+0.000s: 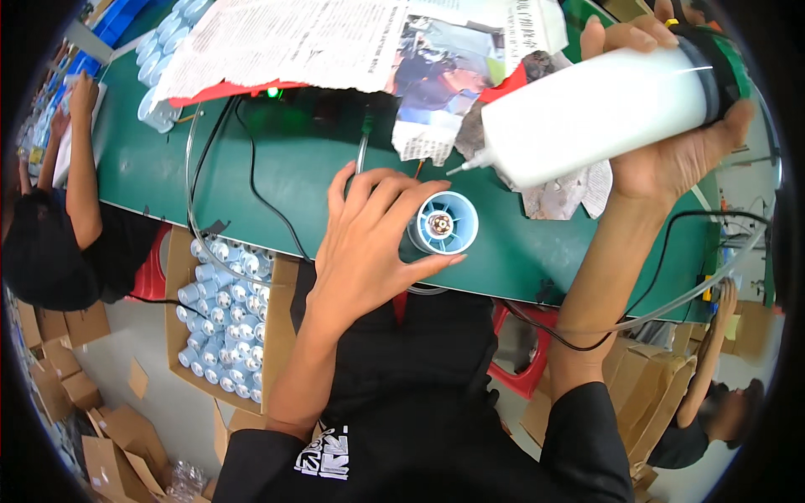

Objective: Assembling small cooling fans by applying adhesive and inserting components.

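Note:
Light blue and round, a small plastic cup-shaped part (464, 230) stands upright over the green table, its open top facing me. Inside it are ribs and a round metallic core. Fingers and thumb of my left hand (356, 243) close around its left side. My right hand (662, 159) grips a large white squeeze bottle (587, 117) near its dark base. The bottle is tilted down to the left. Its thin nozzle (470, 164) points just above the cup's rim, apart from it.
Newspaper sheets (319, 42) cover a red object on the green table (520, 260). Clear cups (159, 109) stand far left. Beside me is a cardboard box (283, 327) full of similar blue parts. Cables and a clear tube cross the table. Other people work at left and right.

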